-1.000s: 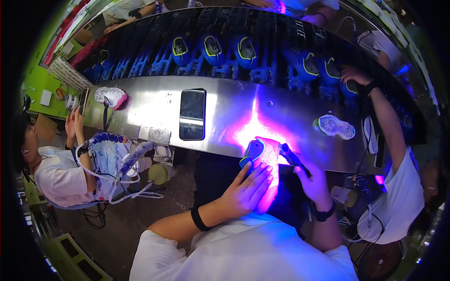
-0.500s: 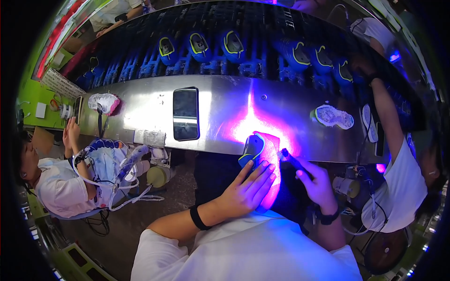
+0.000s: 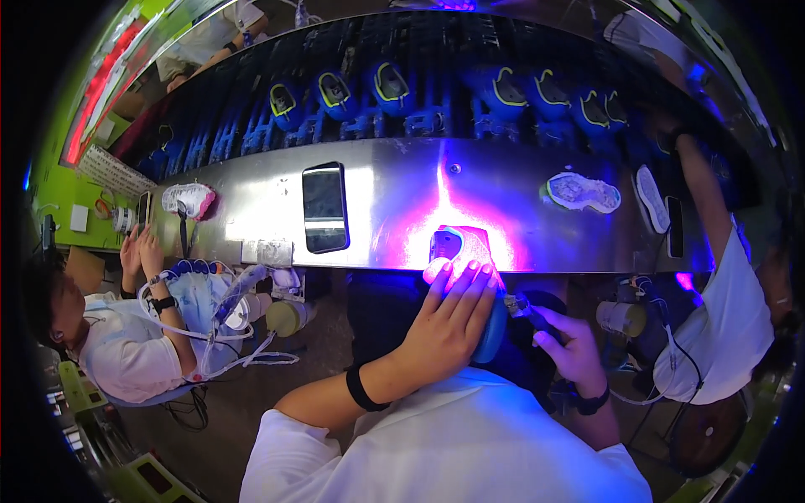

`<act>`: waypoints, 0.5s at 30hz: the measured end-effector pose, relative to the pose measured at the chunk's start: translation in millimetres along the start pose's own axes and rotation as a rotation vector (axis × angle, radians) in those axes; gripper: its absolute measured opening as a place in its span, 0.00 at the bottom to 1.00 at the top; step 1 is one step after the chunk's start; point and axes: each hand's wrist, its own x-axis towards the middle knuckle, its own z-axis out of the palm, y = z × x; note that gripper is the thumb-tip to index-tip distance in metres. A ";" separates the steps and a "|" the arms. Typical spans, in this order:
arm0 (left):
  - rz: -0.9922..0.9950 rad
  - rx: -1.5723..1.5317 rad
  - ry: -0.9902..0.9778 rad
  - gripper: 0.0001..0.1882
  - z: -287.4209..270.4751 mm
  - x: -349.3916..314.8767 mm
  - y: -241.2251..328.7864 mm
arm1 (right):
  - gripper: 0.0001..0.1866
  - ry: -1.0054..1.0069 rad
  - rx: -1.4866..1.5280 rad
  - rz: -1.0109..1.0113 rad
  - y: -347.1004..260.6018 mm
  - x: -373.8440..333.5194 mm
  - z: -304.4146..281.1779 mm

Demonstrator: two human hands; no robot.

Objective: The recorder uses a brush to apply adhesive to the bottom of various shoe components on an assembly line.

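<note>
Left hand point(image 3: 453, 310) is wrapped over a blue shoe point(image 3: 476, 247), right hand point(image 3: 574, 348) gripping a dark-handled tool point(image 3: 521, 307) beside it. Shoe's rolled since the earlier frame, so more smooth blue shows right of the left-hand grip. Beyond that: shiny metal bench point(image 3: 392, 197), glassy phone point(image 3: 325, 208) to the left, printed white sign point(image 3: 116, 172) way further left.

Bench point(image 3: 260, 193): before you, rack point(image 3: 432, 123) behind it, shoes point(image 3: 392, 87) on the rack.
Near shoe point(image 3: 476, 246): under your left hand point(image 3: 451, 323), at the bench's near edge.
Tool point(image 3: 521, 308): in your right hand point(image 3: 572, 348), just right of that shoe.
Phone point(image 3: 325, 207): on the bench, left of the shoe.
Sole piece point(image 3: 584, 193): on the bench, to your right.
Co-workers point(image 3: 134, 335): one left of you, another right.
</note>
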 end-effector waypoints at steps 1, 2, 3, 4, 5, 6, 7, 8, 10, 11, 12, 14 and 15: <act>-0.013 -0.002 -0.001 0.37 3.6 1.1 3.9 | 0.23 0.009 0.003 -0.003 2.5 -4.1 -2.0; -0.004 0.002 -0.003 0.37 2.2 4.7 8.8 | 0.23 0.022 0.014 -0.030 7.6 -8.4 -2.0; -0.026 -0.025 -0.011 0.39 0.0 9.3 14.0 | 0.23 0.034 0.026 -0.057 12.0 -13.0 -2.1; -0.049 -0.053 -0.019 0.42 -1.5 13.9 19.0 | 0.23 0.042 0.030 -0.060 14.9 -18.1 -2.5; -0.045 -0.048 -0.022 0.42 -2.6 17.7 24.0 | 0.23 0.057 0.092 -0.037 17.1 -23.5 -2.5; -0.072 -0.046 -0.026 0.44 -3.2 22.0 28.8 | 0.23 0.071 0.155 -0.014 18.2 -29.0 -2.8; -0.099 -0.045 -0.031 0.46 -3.9 26.3 33.3 | 0.23 0.073 0.160 -0.016 17.5 -35.0 -3.7; -0.095 -0.040 -0.033 0.46 -4.9 31.5 37.2 | 0.24 0.066 0.223 0.010 17.0 -39.9 -5.3; -0.146 -0.007 -0.072 0.47 -7.9 43.0 44.7 | 0.24 0.060 0.292 0.034 18.8 -48.0 -5.8; -0.141 -0.005 -0.074 0.47 -6.6 49.3 46.9 | 0.26 0.081 0.320 0.011 21.2 -50.9 -4.8; -0.156 0.027 -0.059 0.46 -4.9 55.9 48.8 | 0.28 0.103 0.348 -0.011 23.0 -51.9 -4.6; -0.164 0.053 -0.050 0.45 -2.0 68.6 51.0 | 0.28 0.122 0.357 0.002 20.4 -54.9 -6.6; -0.166 0.081 -0.037 0.44 -0.5 75.4 51.7 | 0.28 0.136 0.362 0.017 18.5 -56.9 -7.5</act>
